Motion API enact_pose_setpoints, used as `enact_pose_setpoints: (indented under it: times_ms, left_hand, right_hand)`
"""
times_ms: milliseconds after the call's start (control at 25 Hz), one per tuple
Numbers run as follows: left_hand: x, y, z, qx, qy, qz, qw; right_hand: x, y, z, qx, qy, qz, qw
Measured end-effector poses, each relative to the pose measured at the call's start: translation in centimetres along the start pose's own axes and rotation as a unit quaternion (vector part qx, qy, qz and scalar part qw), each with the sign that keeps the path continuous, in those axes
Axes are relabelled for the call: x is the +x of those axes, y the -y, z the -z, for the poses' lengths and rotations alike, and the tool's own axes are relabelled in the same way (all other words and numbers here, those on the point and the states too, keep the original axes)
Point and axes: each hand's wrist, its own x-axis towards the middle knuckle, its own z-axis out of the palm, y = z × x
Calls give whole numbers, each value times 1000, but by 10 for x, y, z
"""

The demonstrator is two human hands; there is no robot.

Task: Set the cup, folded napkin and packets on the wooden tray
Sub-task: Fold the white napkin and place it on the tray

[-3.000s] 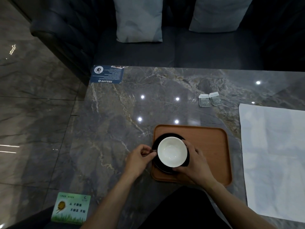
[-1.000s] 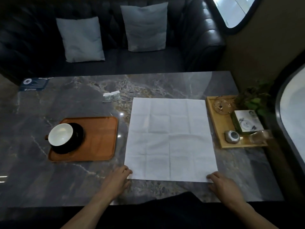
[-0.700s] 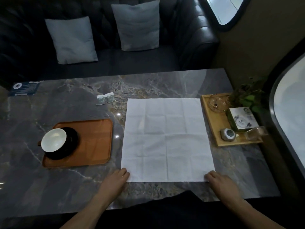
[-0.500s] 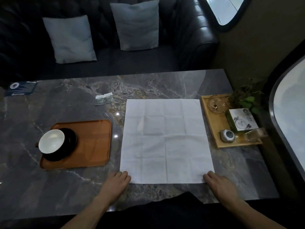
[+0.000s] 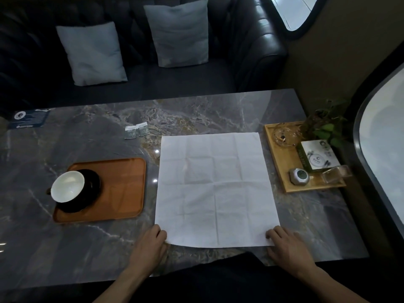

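Since the hands left the cup (image 5: 67, 186), both pinch the napkin's (image 5: 215, 189) near corners, edge slightly lifted.

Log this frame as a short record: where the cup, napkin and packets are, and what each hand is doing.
cup: on saucer, left end of wooden tray
napkin: unfolded, flat on table
packets: two, on table beyond tray
left hand: at napkin's near left corner
right hand: at napkin's near right corner
remaining: fold napkin; move napkin and packets to tray
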Motion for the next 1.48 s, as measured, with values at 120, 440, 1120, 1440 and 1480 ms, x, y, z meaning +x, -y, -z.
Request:
enact_pose_setpoints:
  times_ms: [120, 440, 1120, 1440, 1480]
  left_hand:
    - [-6, 0, -1, -6, 2, 12, 1000]
    - [-15, -2, 12, 21, 45, -29, 998]
    - [-20, 7, 39, -272, -54, 97, 956]
    - [39, 12, 79, -315, -112, 124, 934]
    - [48, 15, 82, -324, -112, 125, 931]
  right_hand:
    - [-5, -4, 2, -35, 4, 53, 998]
    - [-3, 12, 12, -77, 14, 45, 996]
    - [11, -39, 76, 173, 127, -33, 976]
    - [71, -45, 116, 234, 23, -49, 971]
    - [78, -46, 120, 234, 10, -49, 971]
